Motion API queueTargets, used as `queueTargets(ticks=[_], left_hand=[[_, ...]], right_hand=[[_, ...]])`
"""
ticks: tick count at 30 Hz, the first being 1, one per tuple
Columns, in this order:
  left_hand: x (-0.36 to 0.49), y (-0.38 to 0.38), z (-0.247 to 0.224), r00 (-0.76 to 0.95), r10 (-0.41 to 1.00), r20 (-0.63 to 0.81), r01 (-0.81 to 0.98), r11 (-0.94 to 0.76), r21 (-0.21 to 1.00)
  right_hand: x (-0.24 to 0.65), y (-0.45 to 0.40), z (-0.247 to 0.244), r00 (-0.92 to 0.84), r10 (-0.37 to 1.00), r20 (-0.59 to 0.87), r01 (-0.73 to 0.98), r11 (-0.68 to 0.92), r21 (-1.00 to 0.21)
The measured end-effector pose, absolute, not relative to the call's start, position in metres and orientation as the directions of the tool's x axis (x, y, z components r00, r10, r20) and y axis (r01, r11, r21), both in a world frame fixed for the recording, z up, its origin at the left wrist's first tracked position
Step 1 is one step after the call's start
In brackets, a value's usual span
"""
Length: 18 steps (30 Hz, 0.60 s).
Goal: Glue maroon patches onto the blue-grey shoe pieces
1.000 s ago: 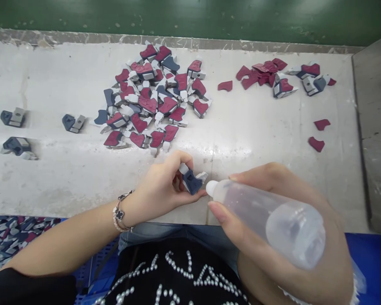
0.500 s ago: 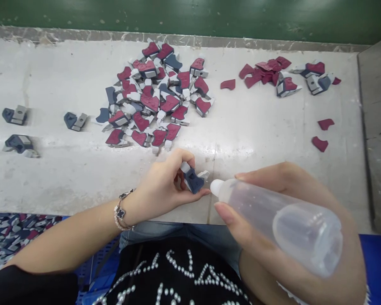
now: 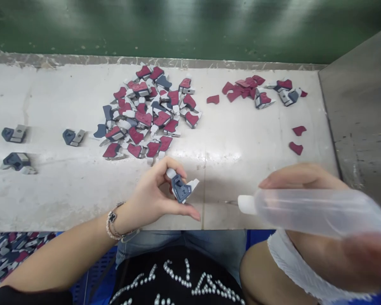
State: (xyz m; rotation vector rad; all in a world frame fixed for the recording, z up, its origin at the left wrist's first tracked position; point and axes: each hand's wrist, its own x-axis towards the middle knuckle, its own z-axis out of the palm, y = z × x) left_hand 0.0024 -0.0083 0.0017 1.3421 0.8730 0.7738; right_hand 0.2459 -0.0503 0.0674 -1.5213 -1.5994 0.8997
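Note:
My left hand (image 3: 160,192), wearing bracelets at the wrist, grips a small blue-grey plastic part (image 3: 180,189) with light grey ends between fingers and thumb. The part's recessed blue face is turned up and carries a small mark like a "2". On the right, my right hand (image 3: 305,176) is closed around a translucent squeeze bottle (image 3: 307,212), which lies almost level. The bottle's white cap and thin needle tip (image 3: 231,202) point left, a short way apart from the part. Motion blurs the bottle's base and some fingers.
A heap of similar parts with maroon faces (image 3: 142,118) lies beyond my left hand. Loose maroon pieces (image 3: 241,88) are piled at the back right. Several blue parts (image 3: 73,137) sit at left. A metal wall (image 3: 362,106) bounds the right; a full bin (image 3: 15,254) stands lower left.
The bottle has moved right, away from the held part, and turned more level; its needle tip now shows. The part has tilted so its face shows more. The whole view has shifted slightly.

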Motion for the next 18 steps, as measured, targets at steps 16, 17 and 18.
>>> queueTargets(ticks=[16,17,18], left_hand=[[0.005,-0.014,-0.001,0.461,0.882,0.1,0.172,-0.199,0.965],[0.004,-0.016,-0.001,0.432,0.894,0.119,0.176,-0.213,0.961],[0.001,-0.017,-0.001,0.386,0.906,0.173,0.181,-0.258,0.949]], right_hand=[[0.232,-0.024,0.022,0.012,1.0,-0.004,0.382,-0.009,-0.924],[0.226,-0.023,0.02,-0.029,1.0,0.011,0.46,0.023,-0.887],[0.219,-0.024,0.019,-0.089,0.996,0.006,0.528,0.052,-0.848]])
